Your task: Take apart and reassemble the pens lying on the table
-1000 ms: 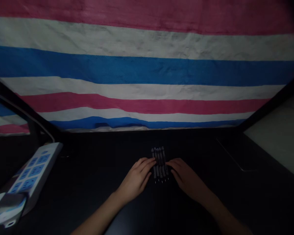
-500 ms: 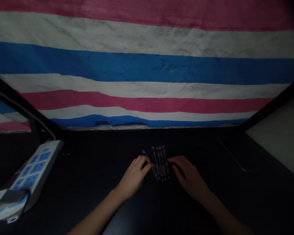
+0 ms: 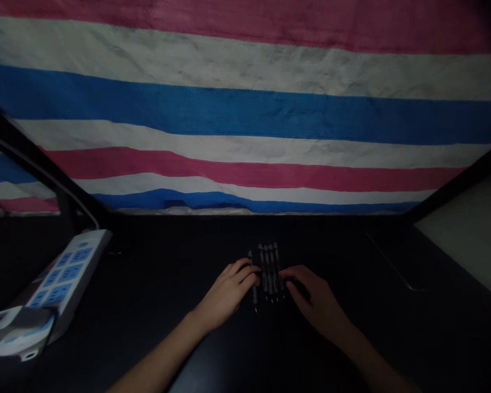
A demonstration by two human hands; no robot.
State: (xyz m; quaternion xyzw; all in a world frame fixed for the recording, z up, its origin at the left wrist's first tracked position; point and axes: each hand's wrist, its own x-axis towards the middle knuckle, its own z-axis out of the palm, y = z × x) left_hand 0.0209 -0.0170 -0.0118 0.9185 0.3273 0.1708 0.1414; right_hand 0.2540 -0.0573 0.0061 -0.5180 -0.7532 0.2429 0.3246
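Several dark pens (image 3: 271,270) lie side by side on the black table, their metal tips pointing toward me. Just left of that row, a separate pen (image 3: 255,295) is in the fingers of my left hand (image 3: 231,286), which is closed on it. This pen lies almost parallel to the others, with its tip a little nearer to me. My right hand (image 3: 313,295) rests at the row's right side, its fingertips against the outermost pen. Thumb and index finger there are apart, and the other fingers are partly hidden. The scene is dim, so fine details of the pens are unclear.
A white power strip (image 3: 71,273) with blue sockets stands on the left, with a plugged-in white adapter (image 3: 24,338). A dark flat object (image 3: 396,262) with a shiny edge lies at the right. Striped sheeting (image 3: 245,112) hangs behind the table (image 3: 180,245).
My left hand has turned the single pen from slanted to nearly parallel with the row, and its tip has come nearer me. The right hand stays beside the row. The view has shifted slightly.
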